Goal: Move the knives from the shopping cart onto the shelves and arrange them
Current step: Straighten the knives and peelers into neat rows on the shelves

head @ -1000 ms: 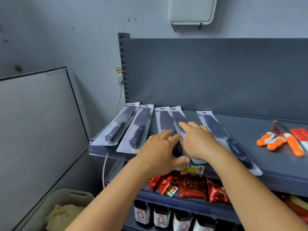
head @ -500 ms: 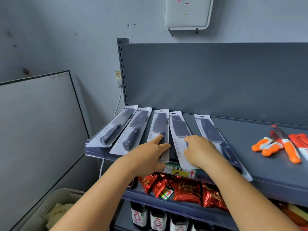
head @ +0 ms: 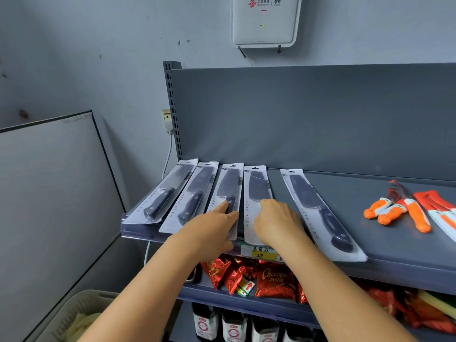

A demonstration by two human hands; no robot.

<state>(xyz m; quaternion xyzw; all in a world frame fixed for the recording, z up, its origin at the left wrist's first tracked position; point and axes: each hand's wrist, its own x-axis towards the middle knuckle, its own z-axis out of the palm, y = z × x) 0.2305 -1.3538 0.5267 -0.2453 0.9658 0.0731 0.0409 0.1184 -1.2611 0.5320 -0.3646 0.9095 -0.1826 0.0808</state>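
5 dark-handled knives (head: 228, 191) in clear blister packs, side by side

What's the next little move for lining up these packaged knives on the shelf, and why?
Probably slide the fifth knife pack leftward toward the fourth pack. The four left packs lie nearly edge to edge, while the fifth sits apart and angled. The right hand rests on the fourth pack, right beside it; the left hand touches the third pack.

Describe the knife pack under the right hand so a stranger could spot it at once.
Start at the top grey shelf, where five carded black-handled knives lie in a row. Count to the fourth knife pack from the left, which the right hand rests on. Unlike the three tight neighbours on its left, a wide gap separates it from the fifth knife pack.
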